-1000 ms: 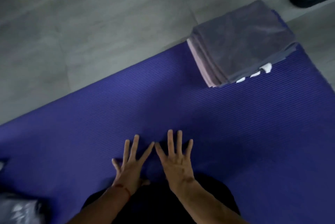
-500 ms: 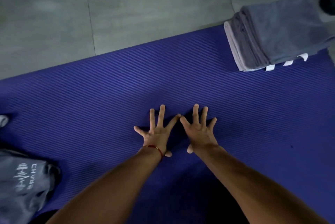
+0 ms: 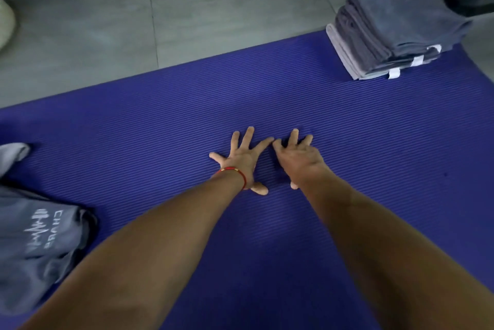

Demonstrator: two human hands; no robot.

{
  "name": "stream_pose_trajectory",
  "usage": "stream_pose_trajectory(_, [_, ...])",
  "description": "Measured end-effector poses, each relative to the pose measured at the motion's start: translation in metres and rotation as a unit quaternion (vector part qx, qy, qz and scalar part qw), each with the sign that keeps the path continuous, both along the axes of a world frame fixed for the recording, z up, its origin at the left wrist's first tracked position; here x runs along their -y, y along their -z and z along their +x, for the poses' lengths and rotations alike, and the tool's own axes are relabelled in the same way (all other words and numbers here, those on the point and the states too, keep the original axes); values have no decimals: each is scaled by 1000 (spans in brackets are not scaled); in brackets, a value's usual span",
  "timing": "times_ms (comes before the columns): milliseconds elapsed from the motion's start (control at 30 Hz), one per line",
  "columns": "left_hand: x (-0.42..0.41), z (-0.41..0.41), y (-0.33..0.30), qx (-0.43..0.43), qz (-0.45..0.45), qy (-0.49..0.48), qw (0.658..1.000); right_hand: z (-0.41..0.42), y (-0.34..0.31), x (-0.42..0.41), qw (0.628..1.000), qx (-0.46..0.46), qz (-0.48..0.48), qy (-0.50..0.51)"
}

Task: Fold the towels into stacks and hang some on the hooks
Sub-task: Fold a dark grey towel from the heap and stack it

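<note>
A stack of folded towels [image 3: 395,33] sits at the far right corner of the purple mat [image 3: 160,142], its far edge reaching over onto the grey floor. The towels are grey, the lower ones paler, the top ones a darker blue-grey, with the rounded folds facing left. Three small white loops [image 3: 417,61] stick out of the near side. At the left edge lies a loose, crumpled grey towel [image 3: 34,238] with white printed lettering, partly on the mat
</note>
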State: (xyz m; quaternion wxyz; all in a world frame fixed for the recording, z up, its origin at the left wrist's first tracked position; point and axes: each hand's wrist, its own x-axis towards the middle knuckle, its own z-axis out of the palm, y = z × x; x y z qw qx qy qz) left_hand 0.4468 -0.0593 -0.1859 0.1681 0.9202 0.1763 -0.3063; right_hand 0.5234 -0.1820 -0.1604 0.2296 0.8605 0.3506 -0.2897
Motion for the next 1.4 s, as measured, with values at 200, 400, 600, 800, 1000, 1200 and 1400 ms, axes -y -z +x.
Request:
stream_pose_trajectory(200, [-12, -121, -1, 124, 68, 60, 988, -66, -53, -25, 992, -69, 2, -103])
stream_pose_trajectory(400, [-99, -268, -29, 83, 220, -52, 971, -133, -92, -98, 976, -102, 80, -174])
stream_pose_trajectory(600, [-177, -372, -16, 5, 184, -194, 963, -206, -103, -144, 945, -126, 132, -271])
stream_pose_trajectory(800, [-177, -358, -9, 183, 88, -347, 916, -211, -91, -111, 942, -142, 91, -291])
stream_pose_trajectory(1000, [-74, -310, -61, 359, -60, -368, 856, -189, -115, -91, 937, -227, 249, -90])
stream_pose_trajectory(1200, [22, -303, -103, 391, -303, -284, 821, -182, -94, -93, 815, -482, 273, 172])
stream_pose_trajectory(1400, [-59, -344, -47, 360, -89, -431, 823, -169, -84, -65, 934, -327, 104, -97])
